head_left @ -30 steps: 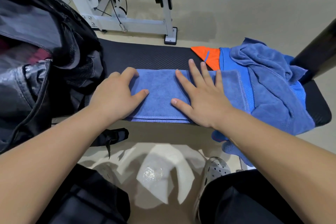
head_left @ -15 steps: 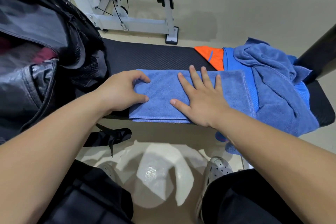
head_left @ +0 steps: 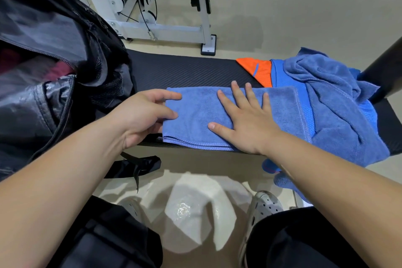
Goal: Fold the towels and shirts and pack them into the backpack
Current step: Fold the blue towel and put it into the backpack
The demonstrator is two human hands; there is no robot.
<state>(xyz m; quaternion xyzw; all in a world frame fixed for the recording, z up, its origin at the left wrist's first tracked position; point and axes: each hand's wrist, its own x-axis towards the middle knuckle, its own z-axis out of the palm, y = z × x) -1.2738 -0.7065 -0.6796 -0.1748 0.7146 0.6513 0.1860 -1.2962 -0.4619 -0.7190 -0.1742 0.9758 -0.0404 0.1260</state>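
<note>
Head view. A folded blue towel (head_left: 228, 115) lies flat along the near edge of a black padded bench (head_left: 185, 72), its stacked layers showing at the front edge. The right hand (head_left: 245, 122) rests palm-down on the towel's middle, fingers spread wide and holding nothing; this pressure likely pins the layers so the fold does not shift. The left hand (head_left: 143, 113) is at the towel's left end, fingers curled with the thumb on top of the cloth; the other fingers appear to reach the edge, but whether they are under it cannot be told. This placement suggests preparation for a further fold toward the right, or for a lift.

The black backpack (head_left: 54, 72) stands open just to the left of the towel, its zipper parted, with something dark red visible inside. Its position keeps the transfer short.

To the right, touching the towel's right end, an unfolded pile lies on the bench: a crumpled blue towel (head_left: 330, 85) over a blue shirt (head_left: 309, 119), with an orange garment (head_left: 258, 69) behind. These items remain to be folded, so the task is judged to be partway through.
</note>
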